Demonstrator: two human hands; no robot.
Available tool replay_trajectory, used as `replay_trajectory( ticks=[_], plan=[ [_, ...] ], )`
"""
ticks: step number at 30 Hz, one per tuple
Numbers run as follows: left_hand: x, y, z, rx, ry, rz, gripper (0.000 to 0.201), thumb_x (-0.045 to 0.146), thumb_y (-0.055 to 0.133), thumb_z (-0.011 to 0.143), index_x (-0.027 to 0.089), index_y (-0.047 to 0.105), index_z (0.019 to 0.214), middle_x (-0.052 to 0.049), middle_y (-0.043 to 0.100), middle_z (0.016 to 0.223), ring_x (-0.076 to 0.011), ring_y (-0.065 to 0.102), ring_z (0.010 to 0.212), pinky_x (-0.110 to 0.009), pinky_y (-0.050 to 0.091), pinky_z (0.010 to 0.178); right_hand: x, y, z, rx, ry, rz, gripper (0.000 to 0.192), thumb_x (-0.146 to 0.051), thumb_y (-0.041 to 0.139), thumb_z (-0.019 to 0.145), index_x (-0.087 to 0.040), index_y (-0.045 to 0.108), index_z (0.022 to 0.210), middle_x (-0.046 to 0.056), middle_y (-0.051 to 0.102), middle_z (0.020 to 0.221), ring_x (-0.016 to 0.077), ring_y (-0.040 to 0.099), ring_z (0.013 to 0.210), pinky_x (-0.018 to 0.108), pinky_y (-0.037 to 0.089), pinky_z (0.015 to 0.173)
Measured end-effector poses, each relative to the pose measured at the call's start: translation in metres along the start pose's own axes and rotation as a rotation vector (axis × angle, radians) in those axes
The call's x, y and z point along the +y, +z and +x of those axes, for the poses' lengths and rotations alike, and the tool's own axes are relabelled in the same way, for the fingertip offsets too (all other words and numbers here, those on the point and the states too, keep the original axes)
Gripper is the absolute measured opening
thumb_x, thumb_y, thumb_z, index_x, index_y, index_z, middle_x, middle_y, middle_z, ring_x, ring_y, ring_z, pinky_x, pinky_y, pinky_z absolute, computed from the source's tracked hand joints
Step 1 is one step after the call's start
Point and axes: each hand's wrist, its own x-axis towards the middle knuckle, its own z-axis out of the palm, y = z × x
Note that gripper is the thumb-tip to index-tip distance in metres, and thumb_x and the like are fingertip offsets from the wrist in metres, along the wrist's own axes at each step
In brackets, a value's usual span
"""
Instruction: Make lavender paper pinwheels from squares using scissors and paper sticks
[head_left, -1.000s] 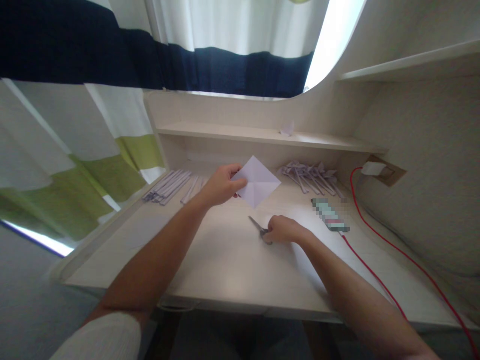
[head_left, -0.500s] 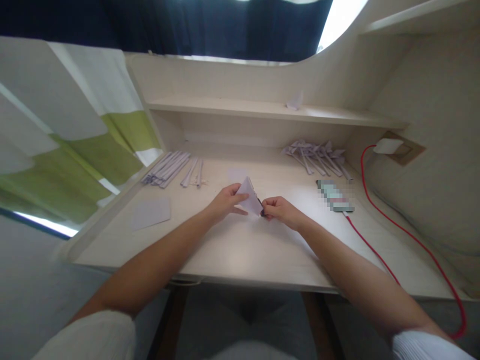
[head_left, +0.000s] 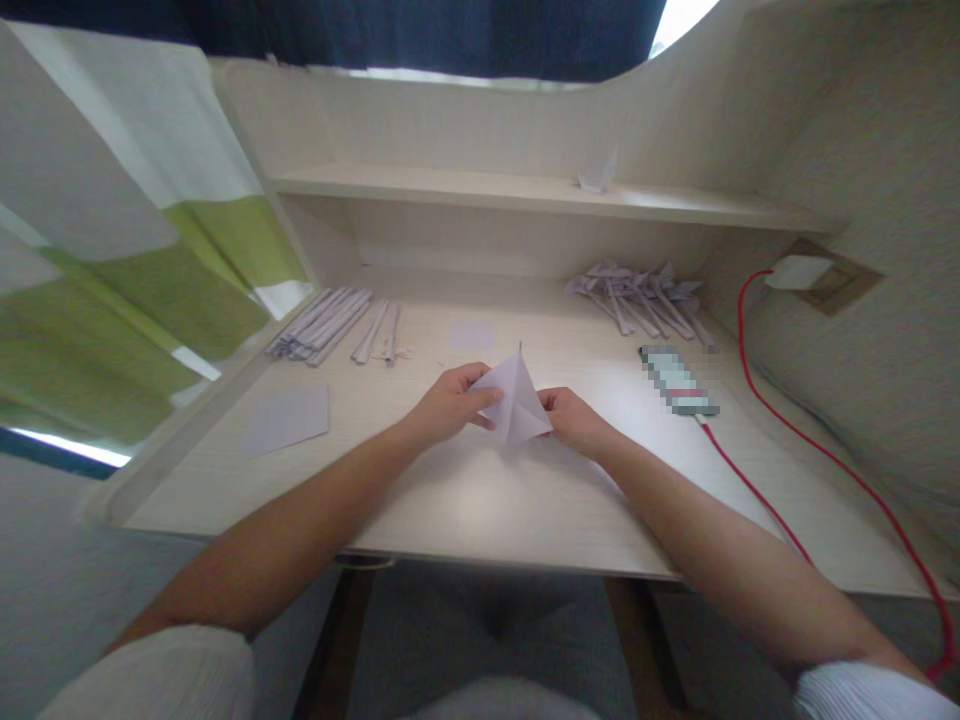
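I am seeing a folded sheet of pale lilac paper (head_left: 517,403), matt and smooth, with crisp creases. The desk (head_left: 480,500) is looking like light laminated wood-grain board with a faint satin sheen, and the shelf (head_left: 450,188) above it is showing the same finish. A flat lilac paper sheet (head_left: 287,418) and a smaller paper square (head_left: 473,335) are lying matt on the board. The rolled paper sticks (head_left: 324,323) and the folded paper pieces (head_left: 637,297) are looking dull and slightly crumpled. The red cable (head_left: 810,440) is showing smooth, glossy plastic. The curtain (head_left: 127,270) is looking like soft woven cloth.
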Motion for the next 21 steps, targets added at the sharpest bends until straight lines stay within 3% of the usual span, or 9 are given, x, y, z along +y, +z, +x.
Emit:
replay_trajectory(
  ticks=[8, 16, 18, 21],
  plan=[
    [0.001, -0.001, -0.001, -0.008, 0.003, -0.031, 0.032, 0.035, 0.076, 0.073, 0.013, 0.063, 0.092, -0.003, 0.064, 0.082, -0.0158, 0.066, 0.073, -0.029, 0.063, 0.057, -0.001, 0.003, -0.003, -0.041, -0.083, 0.122, 0.021, -0.033, 0.070, 0.070, -0.015, 0.073, 0.080, -0.001, 0.057, 0.060, 0.0116, 0.048, 0.054, 0.026, 0.035, 0.054],
    [0.004, 0.002, -0.005, -0.055, -0.022, -0.065, 0.036, 0.036, 0.075, 0.073, 0.013, 0.061, 0.096, -0.006, 0.066, 0.091, -0.0170, 0.067, 0.078, -0.030, 0.063, 0.060, -0.008, 0.006, -0.009, -0.059, -0.043, 0.321, 0.017, -0.031, 0.068, 0.074, -0.014, 0.065, 0.073, -0.004, 0.047, 0.054, 0.0078, 0.035, 0.048, 0.026, 0.022, 0.049],
    [0.003, 0.001, -0.004, -0.036, -0.008, -0.039, 0.036, 0.037, 0.075, 0.073, 0.013, 0.062, 0.097, -0.005, 0.066, 0.090, -0.0164, 0.066, 0.077, -0.030, 0.063, 0.058, -0.010, 0.006, -0.009, -0.054, -0.030, 0.379, 0.017, -0.029, 0.071, 0.071, -0.015, 0.063, 0.074, -0.005, 0.048, 0.055, 0.0071, 0.035, 0.047, 0.026, 0.020, 0.048],
    [0.001, -0.006, 0.000, 0.092, 0.055, 0.026, 0.035, 0.038, 0.073, 0.074, 0.015, 0.063, 0.098, -0.003, 0.065, 0.086, -0.0153, 0.066, 0.074, -0.026, 0.062, 0.054, -0.014, 0.005, -0.011, -0.040, -0.042, 0.425, 0.021, -0.029, 0.075, 0.069, -0.015, 0.060, 0.074, -0.004, 0.052, 0.060, 0.0066, 0.036, 0.046, 0.026, 0.020, 0.047]
  ],
)
